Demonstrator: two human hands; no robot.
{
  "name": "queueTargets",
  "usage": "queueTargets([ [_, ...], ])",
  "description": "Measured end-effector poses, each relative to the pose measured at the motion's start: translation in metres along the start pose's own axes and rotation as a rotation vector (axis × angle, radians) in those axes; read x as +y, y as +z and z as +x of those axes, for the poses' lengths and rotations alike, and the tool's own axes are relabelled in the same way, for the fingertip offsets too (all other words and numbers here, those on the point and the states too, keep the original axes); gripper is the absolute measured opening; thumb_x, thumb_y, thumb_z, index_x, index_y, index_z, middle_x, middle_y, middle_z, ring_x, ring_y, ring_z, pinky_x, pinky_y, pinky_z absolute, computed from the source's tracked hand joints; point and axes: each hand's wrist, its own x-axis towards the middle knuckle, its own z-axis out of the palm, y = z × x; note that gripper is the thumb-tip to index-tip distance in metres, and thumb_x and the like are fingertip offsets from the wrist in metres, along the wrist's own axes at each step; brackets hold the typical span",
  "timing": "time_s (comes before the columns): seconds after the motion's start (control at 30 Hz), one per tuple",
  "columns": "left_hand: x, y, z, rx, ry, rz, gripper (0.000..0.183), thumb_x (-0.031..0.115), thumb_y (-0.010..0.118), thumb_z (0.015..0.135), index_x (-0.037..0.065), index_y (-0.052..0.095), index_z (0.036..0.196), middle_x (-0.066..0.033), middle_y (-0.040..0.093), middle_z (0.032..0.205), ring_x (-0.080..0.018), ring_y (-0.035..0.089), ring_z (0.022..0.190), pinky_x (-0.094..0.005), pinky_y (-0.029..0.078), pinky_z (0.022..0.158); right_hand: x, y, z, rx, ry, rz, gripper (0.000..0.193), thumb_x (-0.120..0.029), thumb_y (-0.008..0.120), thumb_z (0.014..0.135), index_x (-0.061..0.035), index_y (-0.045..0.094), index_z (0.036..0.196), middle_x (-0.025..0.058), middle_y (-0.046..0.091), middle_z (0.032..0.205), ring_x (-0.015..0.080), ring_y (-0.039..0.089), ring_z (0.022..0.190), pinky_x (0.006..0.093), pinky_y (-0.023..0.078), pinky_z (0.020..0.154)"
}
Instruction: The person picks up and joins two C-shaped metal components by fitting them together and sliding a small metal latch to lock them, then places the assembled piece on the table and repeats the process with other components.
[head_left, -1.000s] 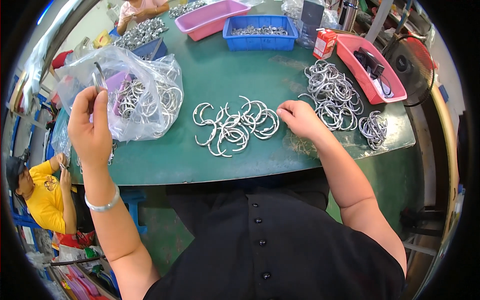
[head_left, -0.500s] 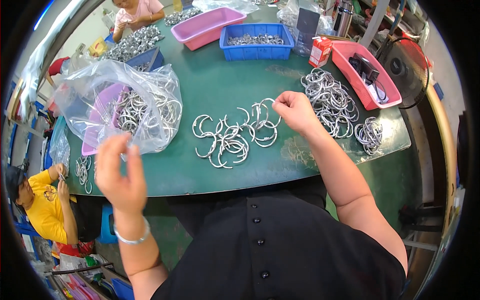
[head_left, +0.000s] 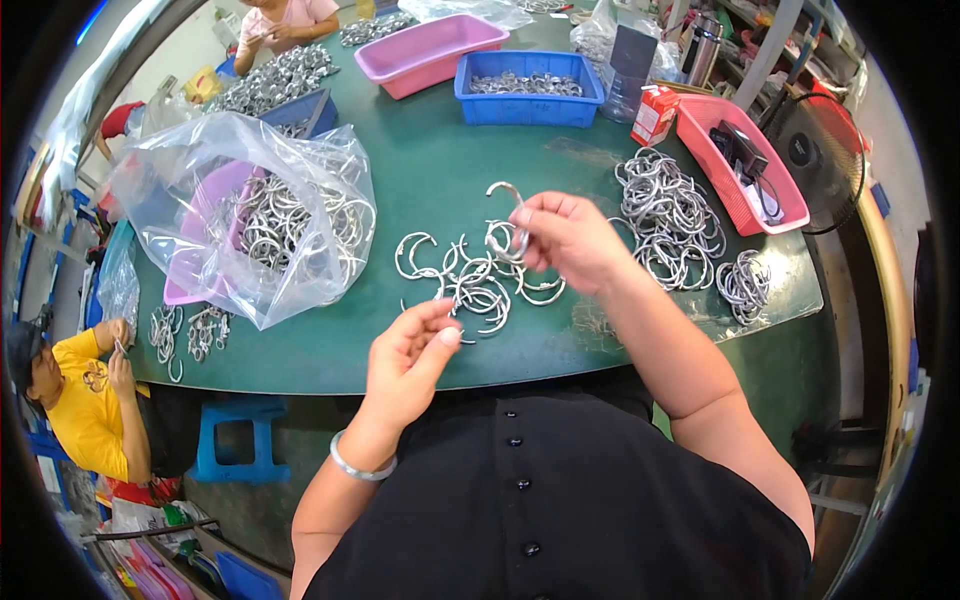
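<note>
My right hand (head_left: pixel 577 240) pinches a C-shaped metal ring (head_left: pixel 504 188) between thumb and fingers, its curved end sticking up above the green table (head_left: pixel 430 160). Lower and to the left, my left hand (head_left: pixel 405 362) hovers at the near edge of a loose pile of metal rings (head_left: pixel 478 297). Its fingers are curled with a gap to the thumb, and I see nothing held in them. Part of the pile is hidden behind both hands. A bigger heap of linked metal rings (head_left: pixel 668 215) lies right of my right hand, with a smaller bundle (head_left: pixel 744 287) beside it.
A clear plastic bag (head_left: pixel 300 290) with many rings spreads over a purple tray (head_left: pixel 185 278) at left. Blue (head_left: pixel 530 110) and pink (head_left: pixel 430 62) bins stand at the back. At right are a red basket (head_left: pixel 740 190) and a fan (head_left: pixel 815 150). Two people work nearby.
My left hand has come right from beside the bag to the ring pile. My right hand has moved slightly left and lifted a ring up from the pile.
</note>
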Motion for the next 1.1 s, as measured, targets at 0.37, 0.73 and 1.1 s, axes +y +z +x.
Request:
queueTargets([
  [0.37, 0.006, 0.001, 0.009, 0.102, -0.106, -0.297, 0.017, 0.013, 0.049, 0.087, 0.001, 0.057, 0.095, -0.0072, 0.060, 0.078, -0.0124, 0.056, 0.066, -0.0238, 0.046, 0.062, 0.026, 0.032, -0.028, -0.281, 0.071, 0.259, 0.017, -0.012, 0.052, 0.085, 0.0002, 0.055, 0.095, 0.0090, 0.060, 0.079, 0.0165, 0.060, 0.067, 0.0262, 0.049, 0.059],
  [0.73, 0.008, 0.007, 0.007, 0.208, -0.022, -0.287, 0.019, 0.015, 0.047, 0.088, 0.000, 0.054, 0.099, -0.0071, 0.059, 0.081, -0.0130, 0.057, 0.067, -0.0237, 0.047, 0.062, 0.032, 0.047, -0.030, -0.096, -1.154, -1.064, 0.014, -0.005, 0.059, 0.066, -0.0052, 0.054, 0.079, 0.0059, 0.054, 0.081, 0.0222, 0.055, 0.074, 0.0306, 0.044, 0.061],
  [1.1, 0.010, -0.002, 0.007, 0.124, -0.129, -0.350, 0.020, 0.016, 0.047, 0.088, -0.001, 0.056, 0.094, -0.0097, 0.059, 0.081, -0.0166, 0.059, 0.069, -0.0272, 0.048, 0.063, 0.039, 0.022, -0.029, -0.089, -0.529, -0.343, 0.028, 0.001, 0.050, 0.080, -0.0009, 0.050, 0.109, 0.0064, 0.056, 0.095, 0.0118, 0.052, 0.083, 0.0238, 0.045, 0.067],
])
